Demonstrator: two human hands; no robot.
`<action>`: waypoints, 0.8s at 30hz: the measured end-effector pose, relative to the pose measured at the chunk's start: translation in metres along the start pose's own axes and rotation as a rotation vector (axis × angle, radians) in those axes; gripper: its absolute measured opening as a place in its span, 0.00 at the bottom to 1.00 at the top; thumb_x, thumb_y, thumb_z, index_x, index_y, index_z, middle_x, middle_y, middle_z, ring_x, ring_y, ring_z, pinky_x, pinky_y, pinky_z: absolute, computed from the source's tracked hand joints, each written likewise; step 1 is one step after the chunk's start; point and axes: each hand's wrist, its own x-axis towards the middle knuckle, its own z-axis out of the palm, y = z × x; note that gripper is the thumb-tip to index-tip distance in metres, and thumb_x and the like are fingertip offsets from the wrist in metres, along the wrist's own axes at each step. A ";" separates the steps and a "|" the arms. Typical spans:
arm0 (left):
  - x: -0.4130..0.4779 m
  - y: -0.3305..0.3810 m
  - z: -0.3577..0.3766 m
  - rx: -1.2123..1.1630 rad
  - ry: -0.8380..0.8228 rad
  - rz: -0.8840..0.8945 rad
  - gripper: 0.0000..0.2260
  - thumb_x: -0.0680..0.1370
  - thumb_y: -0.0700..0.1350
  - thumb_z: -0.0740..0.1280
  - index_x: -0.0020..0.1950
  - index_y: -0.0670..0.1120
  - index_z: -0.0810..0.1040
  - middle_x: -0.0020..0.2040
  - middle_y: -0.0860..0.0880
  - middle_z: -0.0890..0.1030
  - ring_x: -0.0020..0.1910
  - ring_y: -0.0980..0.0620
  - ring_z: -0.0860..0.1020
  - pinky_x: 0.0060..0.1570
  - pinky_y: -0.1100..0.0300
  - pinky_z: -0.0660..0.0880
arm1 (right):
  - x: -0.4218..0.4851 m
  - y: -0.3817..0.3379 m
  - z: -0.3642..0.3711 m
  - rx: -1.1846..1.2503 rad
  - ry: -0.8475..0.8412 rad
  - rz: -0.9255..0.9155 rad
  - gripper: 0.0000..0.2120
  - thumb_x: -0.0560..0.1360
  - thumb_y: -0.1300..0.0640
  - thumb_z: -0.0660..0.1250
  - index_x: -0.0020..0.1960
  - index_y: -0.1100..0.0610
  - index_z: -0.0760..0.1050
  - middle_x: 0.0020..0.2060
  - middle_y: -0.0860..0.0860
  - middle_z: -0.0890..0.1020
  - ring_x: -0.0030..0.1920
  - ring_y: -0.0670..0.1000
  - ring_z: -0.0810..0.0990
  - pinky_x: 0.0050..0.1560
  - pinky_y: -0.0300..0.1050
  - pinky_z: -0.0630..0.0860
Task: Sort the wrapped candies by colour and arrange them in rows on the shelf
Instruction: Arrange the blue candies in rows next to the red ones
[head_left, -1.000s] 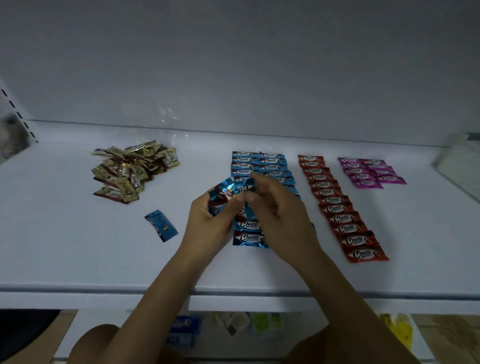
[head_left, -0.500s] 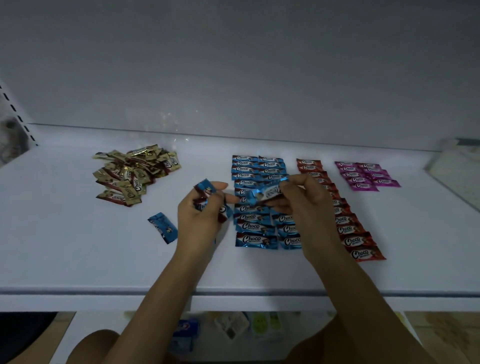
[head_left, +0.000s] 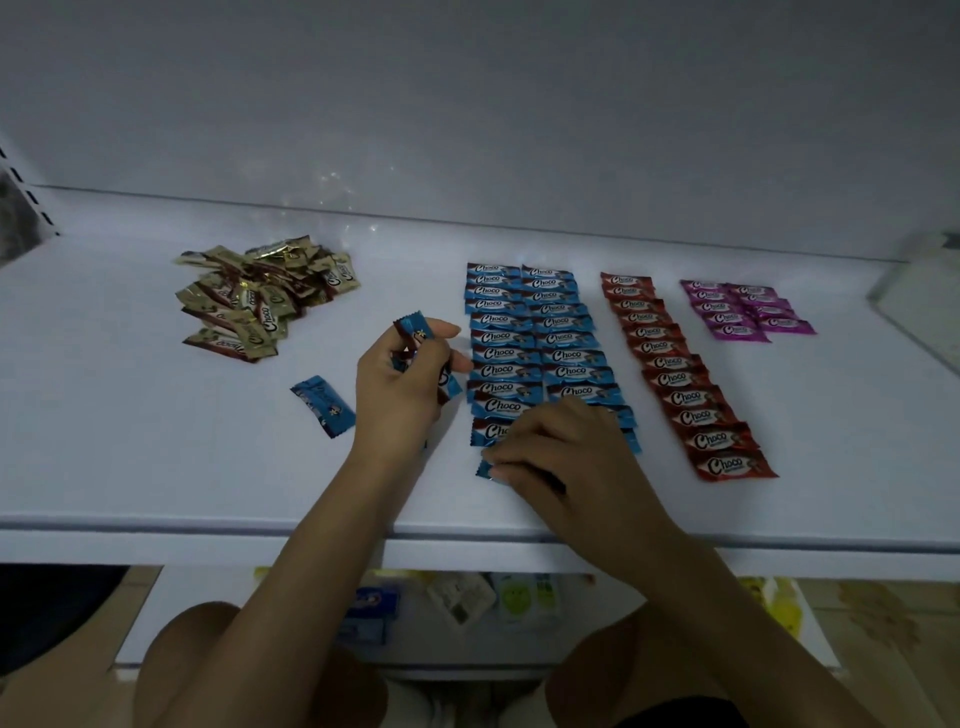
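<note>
Sorting view: left hand (head_left: 402, 387), grip curled round several blue candies (head_left: 415, 332); right hand (head_left: 563, 457), grip pinching one blue candy (head_left: 485, 470) at the near end of the blue rows (head_left: 519, 338).

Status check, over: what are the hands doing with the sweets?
Left hand gripping spare blue candies. Right hand pinching one candy at blue rows' near end. Gold pile and stray candy unsorted; nothing blocking.
</note>
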 end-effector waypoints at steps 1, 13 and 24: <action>0.000 0.000 0.000 0.005 -0.004 0.000 0.07 0.80 0.35 0.59 0.54 0.38 0.76 0.36 0.46 0.78 0.24 0.62 0.73 0.23 0.72 0.67 | -0.001 0.000 -0.002 -0.006 0.015 -0.004 0.13 0.77 0.46 0.62 0.52 0.52 0.81 0.47 0.46 0.80 0.50 0.47 0.74 0.51 0.42 0.67; -0.002 0.001 0.004 0.038 -0.031 0.025 0.08 0.82 0.43 0.61 0.48 0.48 0.79 0.32 0.52 0.77 0.26 0.60 0.76 0.24 0.72 0.67 | -0.014 0.009 -0.007 -0.028 0.030 0.096 0.16 0.73 0.41 0.62 0.51 0.50 0.81 0.45 0.44 0.78 0.48 0.47 0.75 0.50 0.43 0.67; -0.015 0.011 0.014 -0.158 -0.279 0.012 0.19 0.77 0.55 0.55 0.57 0.47 0.79 0.41 0.48 0.83 0.40 0.49 0.83 0.37 0.61 0.79 | 0.016 -0.010 -0.019 0.384 0.232 0.299 0.14 0.73 0.39 0.61 0.51 0.46 0.75 0.42 0.39 0.79 0.45 0.42 0.79 0.42 0.44 0.80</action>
